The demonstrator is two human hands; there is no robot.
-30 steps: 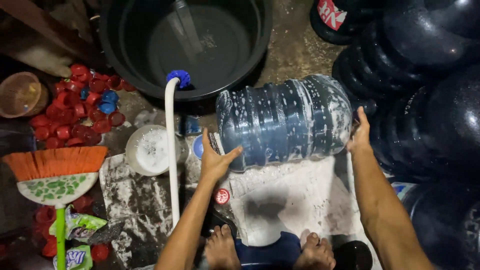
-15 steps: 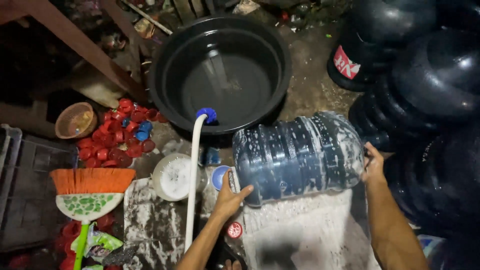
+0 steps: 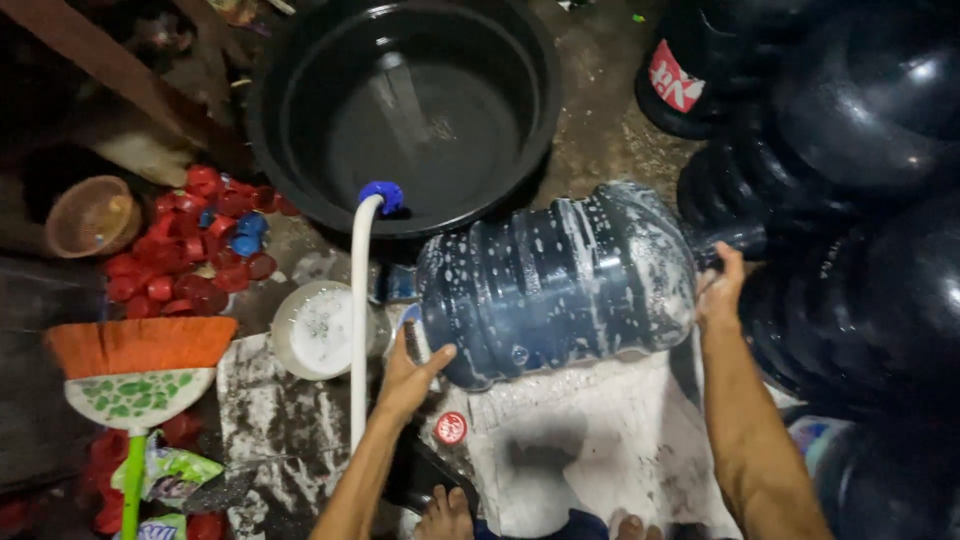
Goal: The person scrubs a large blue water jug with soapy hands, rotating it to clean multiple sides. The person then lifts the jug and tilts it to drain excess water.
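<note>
A large blue water jug (image 3: pixel 560 285), wet and streaked with soap foam, lies on its side above a white sheet (image 3: pixel 590 450) on the ground. My left hand (image 3: pixel 410 375) presses against its left end, fingers spread. My right hand (image 3: pixel 720 290) grips its right end by the neck. Just beyond the jug stands a big black basin (image 3: pixel 300 110), with a white hose (image 3: pixel 358 330) ending in a blue tip at its rim.
A heap of red and blue bottle caps (image 3: pixel 195 245) lies at the left beside a brown bowl (image 3: pixel 90 215). A white cup (image 3: pixel 315 330), an orange-bristled brush (image 3: pixel 135 375) and snack wrappers (image 3: pixel 165 480) sit nearer. Dark stacked jugs (image 3: pixel 850 160) crowd the right side. My feet (image 3: pixel 450 515) show below.
The view has shifted so the jug sits lower and more central. The jug has rolled a little between my hands, which stay on its two ends.
</note>
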